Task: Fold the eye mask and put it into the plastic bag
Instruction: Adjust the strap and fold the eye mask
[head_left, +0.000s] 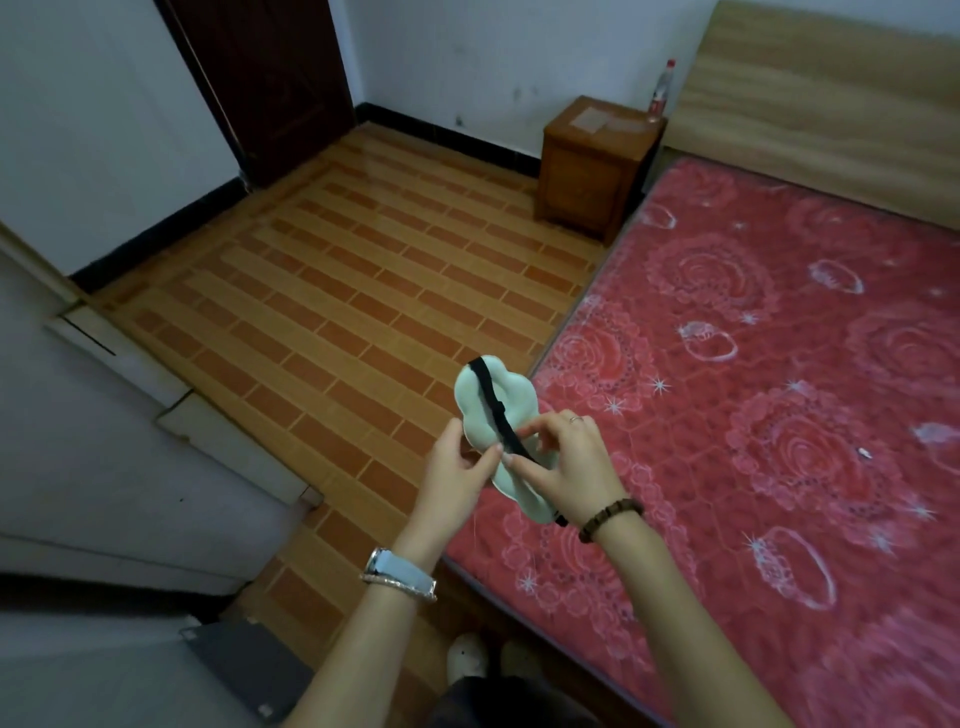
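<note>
Eye mask: pale green, cloud-shaped padded eye mask (475, 402) with a black elastic strap (500, 410) running along its upper face; I hold it in the air over the near corner of the bed, unfolded, long axis pointing away from me.
Left hand: my left hand (457, 480) grips the mask's left edge, thumb on top touching the strap, fingers underneath; a light blue wristwatch (400, 574) sits on that wrist.
Right hand: my right hand (569, 462) pinches the strap between thumb and forefinger near the mask's middle; a ring is on 1 finger and a dark beaded bracelet (610, 519) on the wrist.
Bed: red mattress with a rose pattern (779, 389), wooden headboard (831, 98) behind it.
Floor: orange and tan brick-pattern tiles (337, 291).
Bedside: brown wooden nightstand (592, 166) beside the headboard, with a clear plastic bottle with a red cap (661, 93) at its far right edge.
Door: dark brown door (265, 83) in the far corner.
</note>
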